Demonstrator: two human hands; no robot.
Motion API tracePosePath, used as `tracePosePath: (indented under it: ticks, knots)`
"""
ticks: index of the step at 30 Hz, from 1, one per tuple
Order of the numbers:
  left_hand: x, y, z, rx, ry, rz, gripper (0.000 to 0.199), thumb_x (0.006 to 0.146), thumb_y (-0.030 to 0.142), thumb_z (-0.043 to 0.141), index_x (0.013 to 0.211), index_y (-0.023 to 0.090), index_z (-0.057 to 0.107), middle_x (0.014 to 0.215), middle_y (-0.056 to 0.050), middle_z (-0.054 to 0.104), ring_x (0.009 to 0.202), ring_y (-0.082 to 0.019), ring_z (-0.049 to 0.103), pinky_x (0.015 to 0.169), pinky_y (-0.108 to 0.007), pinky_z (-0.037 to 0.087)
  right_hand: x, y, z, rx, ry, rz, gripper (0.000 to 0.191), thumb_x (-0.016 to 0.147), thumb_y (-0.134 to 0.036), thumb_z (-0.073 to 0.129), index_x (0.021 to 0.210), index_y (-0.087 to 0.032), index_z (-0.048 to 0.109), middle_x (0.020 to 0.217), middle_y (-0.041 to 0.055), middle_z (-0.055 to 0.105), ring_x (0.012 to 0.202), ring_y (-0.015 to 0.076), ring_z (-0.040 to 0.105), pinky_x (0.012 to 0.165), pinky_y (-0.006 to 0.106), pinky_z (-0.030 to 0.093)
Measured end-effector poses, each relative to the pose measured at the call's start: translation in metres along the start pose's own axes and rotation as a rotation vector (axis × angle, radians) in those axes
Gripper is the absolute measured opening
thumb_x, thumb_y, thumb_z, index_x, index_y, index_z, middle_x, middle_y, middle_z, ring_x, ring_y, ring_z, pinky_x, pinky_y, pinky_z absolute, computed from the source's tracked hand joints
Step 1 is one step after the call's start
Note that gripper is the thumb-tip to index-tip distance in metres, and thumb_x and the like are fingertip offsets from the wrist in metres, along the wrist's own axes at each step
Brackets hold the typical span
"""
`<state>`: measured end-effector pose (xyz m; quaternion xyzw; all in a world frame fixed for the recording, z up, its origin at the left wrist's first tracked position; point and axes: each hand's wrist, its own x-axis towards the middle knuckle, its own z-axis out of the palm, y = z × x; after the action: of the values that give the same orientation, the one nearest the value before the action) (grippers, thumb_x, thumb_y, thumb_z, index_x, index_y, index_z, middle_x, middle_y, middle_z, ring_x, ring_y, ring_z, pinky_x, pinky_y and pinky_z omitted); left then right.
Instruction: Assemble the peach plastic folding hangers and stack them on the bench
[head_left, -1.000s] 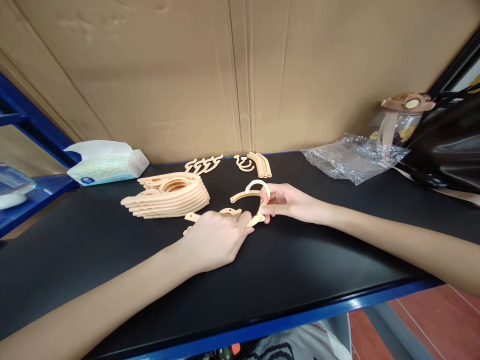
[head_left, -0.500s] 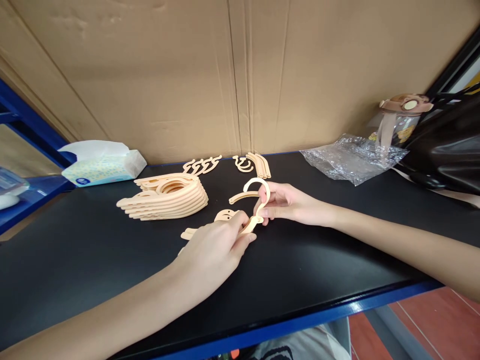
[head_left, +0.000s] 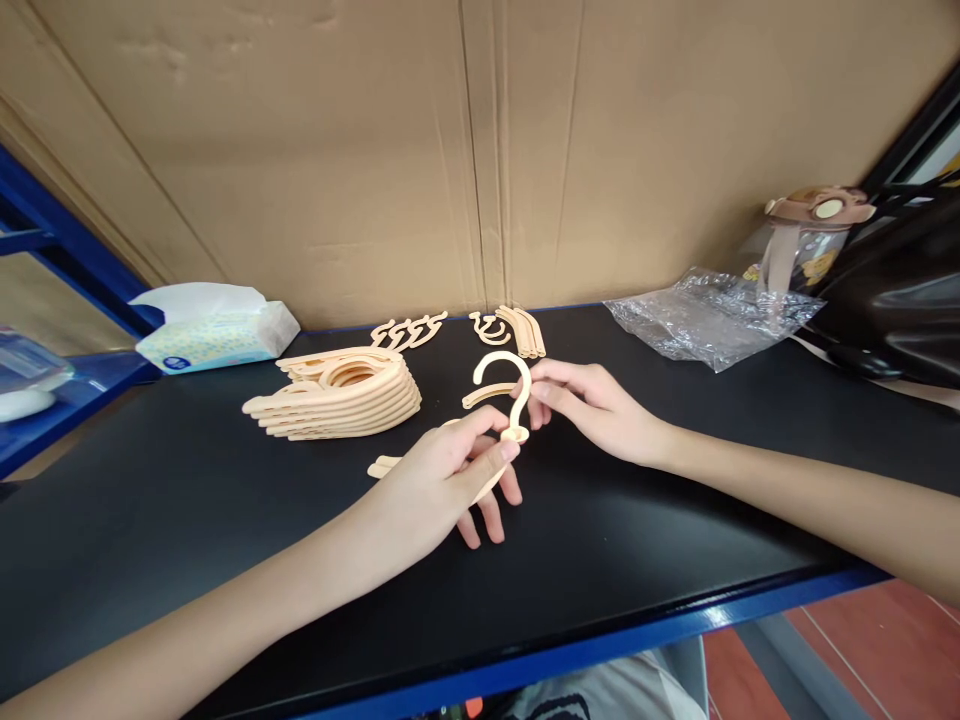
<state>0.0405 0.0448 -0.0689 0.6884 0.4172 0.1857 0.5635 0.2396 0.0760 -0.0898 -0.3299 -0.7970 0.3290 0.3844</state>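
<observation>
My left hand point(head_left: 450, 470) is closed on a cream plastic hanger piece, mostly hidden under the palm, with its thumb at the base of a cream hook point(head_left: 523, 385). The hook stands up from that piece and its curve opens to the left. Just right of the hook, my right hand point(head_left: 592, 405) touches its stem with bent fingers; the thumb and index finger pinch at its side. A curved cream strip point(head_left: 487, 395) lies on the table behind the hook. Other cream pieces point(head_left: 382, 466) show beside my left wrist, partly covered.
A stack of cream hanger parts point(head_left: 337, 400) sits left of centre. Several small hooks point(head_left: 409, 330) and curved strips point(head_left: 523, 332) lie at the back. A tissue box point(head_left: 217, 335) is back left; crumpled clear plastic point(head_left: 705, 320), a bottle point(head_left: 810, 235) and a black bag point(head_left: 900, 290) are at right.
The hook has turned more upright and its tip has moved left. My left hand's lower fingers have spread out below the piece. My right hand's grip has shifted slightly right along the hook.
</observation>
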Motion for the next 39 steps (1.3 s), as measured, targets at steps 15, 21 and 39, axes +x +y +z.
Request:
tracePosePath:
  ticks: [15,21,39]
  knots:
    - [0.003,0.005,-0.008,-0.143,0.143,0.008,0.024,0.09,0.03,0.046,0.111,0.02,0.048,0.088,-0.001,0.052,0.056,-0.013,0.061,0.039,-0.025,0.054,0.004,0.012,-0.004,-0.785,-0.028,-0.057,0.021,0.091,-0.019,0.048,0.107,-0.022,0.061,0.102,0.0015,0.067,0.093,0.0177,0.061,0.078,0.033,0.046]
    - [0.002,0.006,-0.008,-0.097,0.202,0.049,0.027,0.089,0.039,0.049,0.105,0.019,0.059,0.083,-0.001,0.056,0.06,-0.012,0.061,0.044,-0.021,0.055,0.002,0.01,-0.003,-0.896,-0.008,-0.018,0.02,0.089,-0.031,0.053,0.099,-0.017,0.063,0.092,0.0033,0.064,0.087,0.018,0.06,0.069,0.03,0.045]
    - [-0.002,0.012,-0.007,-0.053,0.276,0.006,0.022,0.081,0.037,0.061,0.092,0.018,0.063,0.077,0.0,0.05,0.07,-0.015,0.059,0.047,-0.022,0.056,0.0,0.01,0.003,-0.628,0.005,-0.029,0.018,0.096,-0.022,0.032,0.099,-0.019,0.05,0.096,0.004,0.059,0.085,0.0159,0.056,0.073,0.03,0.046]
